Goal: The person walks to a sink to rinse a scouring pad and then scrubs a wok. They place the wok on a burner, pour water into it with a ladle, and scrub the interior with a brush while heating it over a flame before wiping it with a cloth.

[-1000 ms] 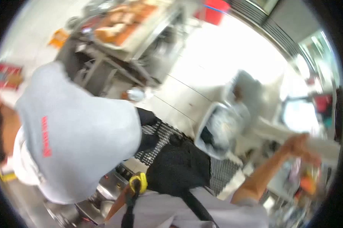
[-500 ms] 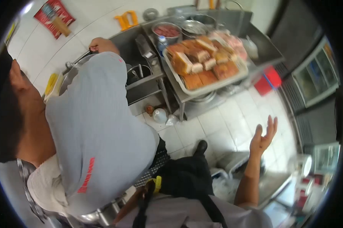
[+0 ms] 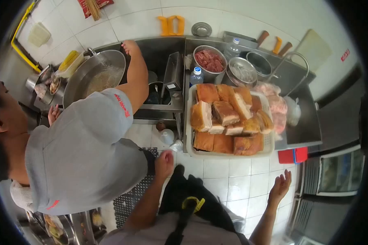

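My right hand [image 3: 280, 187] is held up over the floor, below the tray's right corner. It is open and holds nothing, with the fingers apart. My left hand [image 3: 164, 164] hangs in the air between the co-worker's hip and the tray. Its fingers look curled in, and nothing shows in them. Nearest to both hands is a pale plastic tray [image 3: 210, 154] heaped with browned slabs of pork belly [image 3: 226, 113]. It stands on the metal counter, and neither hand touches it.
At the left a co-worker in a grey shirt [image 3: 86, 155] stands at a sink, one hand [image 3: 130, 47] by a large metal basin [image 3: 71, 87] of water. Behind the tray are a pot of raw meat [image 3: 209, 60], bottles and bowls. A red bucket [image 3: 293, 155] stands right.
My view has swung left and levelled, so the basin and the tray show more fully. My left hand has come into view. My right hand stays open.
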A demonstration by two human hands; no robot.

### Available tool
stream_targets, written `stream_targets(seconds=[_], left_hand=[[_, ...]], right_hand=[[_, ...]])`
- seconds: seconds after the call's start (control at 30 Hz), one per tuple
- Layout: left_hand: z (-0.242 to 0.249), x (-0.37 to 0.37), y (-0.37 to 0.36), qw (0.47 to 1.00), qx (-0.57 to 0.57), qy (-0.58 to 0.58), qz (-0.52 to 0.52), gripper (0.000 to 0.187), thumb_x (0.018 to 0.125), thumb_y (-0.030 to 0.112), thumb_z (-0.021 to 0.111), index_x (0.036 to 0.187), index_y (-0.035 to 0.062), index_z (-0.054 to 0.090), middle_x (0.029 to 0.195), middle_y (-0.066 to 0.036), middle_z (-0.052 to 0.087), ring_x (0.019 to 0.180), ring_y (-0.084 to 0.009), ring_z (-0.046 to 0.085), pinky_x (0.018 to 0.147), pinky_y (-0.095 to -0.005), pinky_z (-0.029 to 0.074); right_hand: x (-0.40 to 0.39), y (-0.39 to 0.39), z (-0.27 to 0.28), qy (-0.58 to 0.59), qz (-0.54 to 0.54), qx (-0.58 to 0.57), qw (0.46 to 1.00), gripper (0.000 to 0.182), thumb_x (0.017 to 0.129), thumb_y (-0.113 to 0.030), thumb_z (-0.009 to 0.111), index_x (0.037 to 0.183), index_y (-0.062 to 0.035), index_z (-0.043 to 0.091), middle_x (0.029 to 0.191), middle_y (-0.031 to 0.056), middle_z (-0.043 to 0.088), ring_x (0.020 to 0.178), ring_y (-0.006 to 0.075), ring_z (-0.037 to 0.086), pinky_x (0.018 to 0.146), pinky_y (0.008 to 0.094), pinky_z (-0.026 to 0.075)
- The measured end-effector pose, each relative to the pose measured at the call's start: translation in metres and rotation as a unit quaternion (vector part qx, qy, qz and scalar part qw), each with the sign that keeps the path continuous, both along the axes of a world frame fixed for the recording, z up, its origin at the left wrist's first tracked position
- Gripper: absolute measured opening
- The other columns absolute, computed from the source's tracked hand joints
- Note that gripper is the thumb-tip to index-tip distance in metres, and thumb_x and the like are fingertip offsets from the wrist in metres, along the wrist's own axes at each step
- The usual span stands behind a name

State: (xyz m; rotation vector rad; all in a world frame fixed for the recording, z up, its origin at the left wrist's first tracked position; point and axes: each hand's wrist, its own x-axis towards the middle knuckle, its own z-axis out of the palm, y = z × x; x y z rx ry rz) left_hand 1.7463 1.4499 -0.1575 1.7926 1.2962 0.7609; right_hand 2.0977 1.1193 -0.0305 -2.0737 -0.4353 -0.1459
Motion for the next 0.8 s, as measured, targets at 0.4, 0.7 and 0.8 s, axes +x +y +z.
stream_targets(seconds=[0.4,0.7,0.8], left_hand=[[0.037,0.130,0.301,0.940,-0.053,0.303,-0.149,0.023,0.092,0.020,0.054,0.104,0.0043,0.066,0.099,-0.018,0.069,0.096,-0.0368,0.064,0.087,-0.0437,0.046],[0.054,0.082,0.611,0.627,0.372,0.674,0.121,0.027,0.090,0.022,0.053,0.088,0.0076,0.075,0.088,-0.013,0.072,0.094,-0.0343,0.067,0.107,-0.0447,0.032],[0.057,0.066,0.612,0.611,0.385,0.680,0.123,0.027,0.090,0.023,0.053,0.083,0.0100,0.075,0.083,-0.011,0.072,0.092,-0.0315,0.067,0.107,-0.0442,0.033]], right_hand=[[0.042,-0.077,-0.026,-0.009,-0.084,-0.149,0.985,0.050,0.090,-0.001,0.053,0.137,0.0102,0.043,0.141,0.0218,0.048,0.124,0.0289,0.052,0.095,0.0341,0.048],[0.023,-0.124,-0.075,0.013,-0.143,-0.228,0.963,0.040,0.085,-0.002,0.052,0.122,0.0119,0.056,0.132,0.0253,0.053,0.121,0.0376,0.052,0.101,0.0393,0.044],[0.014,-0.120,-0.071,0.009,-0.124,-0.329,0.936,0.038,0.083,-0.002,0.052,0.118,0.0127,0.057,0.129,0.0280,0.054,0.125,0.0410,0.048,0.108,0.0437,0.037]])
